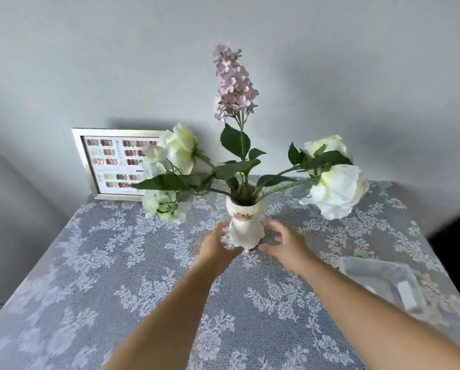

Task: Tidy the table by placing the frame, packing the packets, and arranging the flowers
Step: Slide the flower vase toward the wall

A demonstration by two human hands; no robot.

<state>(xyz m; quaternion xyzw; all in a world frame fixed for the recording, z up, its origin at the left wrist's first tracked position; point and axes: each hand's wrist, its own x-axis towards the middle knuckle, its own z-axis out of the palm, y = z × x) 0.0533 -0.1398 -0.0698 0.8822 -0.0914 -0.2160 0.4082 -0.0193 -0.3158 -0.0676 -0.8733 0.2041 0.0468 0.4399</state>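
Note:
A small white cat-shaped vase (243, 225) stands upright in the middle of the table. It holds a tall lilac flower spike (233, 81), white roses leaning left (179, 148) and a big white bloom drooping right (335, 190). My left hand (215, 248) is just left of the vase base, fingers apart, close to touching it. On the other side of the base my right hand (282, 243) is open too, a little apart from it. A silver picture frame (78, 156) leans against the wall at the back left.
A grey lace cloth (117, 263) covers the table. A clear plastic box (383, 281) with a white item inside lies at the right, near the table's edge. The pale wall runs directly behind the table.

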